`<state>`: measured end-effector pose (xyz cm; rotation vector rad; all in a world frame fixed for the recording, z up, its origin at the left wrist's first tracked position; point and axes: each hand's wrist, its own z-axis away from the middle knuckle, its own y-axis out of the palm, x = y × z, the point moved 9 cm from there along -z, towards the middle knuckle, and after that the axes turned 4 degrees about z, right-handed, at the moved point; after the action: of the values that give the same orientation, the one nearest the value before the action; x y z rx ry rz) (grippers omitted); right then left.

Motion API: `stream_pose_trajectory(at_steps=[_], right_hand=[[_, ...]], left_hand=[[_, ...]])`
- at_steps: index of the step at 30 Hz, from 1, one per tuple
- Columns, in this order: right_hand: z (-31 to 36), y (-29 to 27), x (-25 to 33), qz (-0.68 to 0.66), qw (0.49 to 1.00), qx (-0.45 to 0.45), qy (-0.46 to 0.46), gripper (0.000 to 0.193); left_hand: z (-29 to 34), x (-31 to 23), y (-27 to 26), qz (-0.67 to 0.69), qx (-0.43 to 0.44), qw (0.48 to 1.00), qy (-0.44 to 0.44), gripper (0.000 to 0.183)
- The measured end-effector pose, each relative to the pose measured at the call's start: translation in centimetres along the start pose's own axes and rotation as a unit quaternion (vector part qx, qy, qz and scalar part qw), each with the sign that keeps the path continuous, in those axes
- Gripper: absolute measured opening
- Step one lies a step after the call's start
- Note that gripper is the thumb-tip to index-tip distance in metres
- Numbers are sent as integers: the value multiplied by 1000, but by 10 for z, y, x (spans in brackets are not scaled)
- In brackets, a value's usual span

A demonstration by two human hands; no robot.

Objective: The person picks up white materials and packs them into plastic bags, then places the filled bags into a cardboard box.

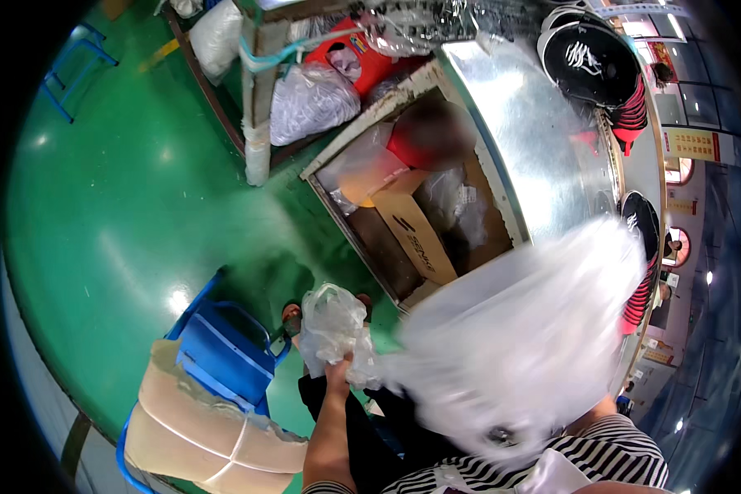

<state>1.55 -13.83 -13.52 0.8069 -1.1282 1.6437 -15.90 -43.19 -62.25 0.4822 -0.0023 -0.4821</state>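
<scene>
My left hand (338,370) is closed around a crumpled clear plastic bag (331,317), held low in front of my legs. A large translucent white plastic bag (519,329), smeared by motion, spreads across the right side in front of my body. It hides my right hand; only a bit of the right forearm (594,414) shows beside the striped sleeve. Beyond the bags, a shelf under the metal-topped table holds an open cardboard box (416,235) and red and orange items.
A blue chair (226,354) with a beige padded cover (214,424) stands at my left. Black-topped red stacks (589,62) line the far edge of the shiny metal tabletop (523,123). Filled plastic bags (313,103) lie on a low rack. A blue stool (74,70) stands on the green floor.
</scene>
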Motion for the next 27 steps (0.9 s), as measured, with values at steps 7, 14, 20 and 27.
stream_pose_trajectory(at_steps=[7,14,20,27], right_hand=[[-22,-231,27,-19,938,-346,-23,48],[10,151,-36,386,851,259,-245,39],[-188,-19,-362,-148,954,-246,91,32],[-317,6,-455,147,945,-163,241,66]], left_hand=[[4,-26,15,21,27,999,40,62],[-14,-24,-14,66,1,997,29,62],[-2,-44,19,51,-4,999,9,62],[6,-60,19,21,-55,998,7,60]])
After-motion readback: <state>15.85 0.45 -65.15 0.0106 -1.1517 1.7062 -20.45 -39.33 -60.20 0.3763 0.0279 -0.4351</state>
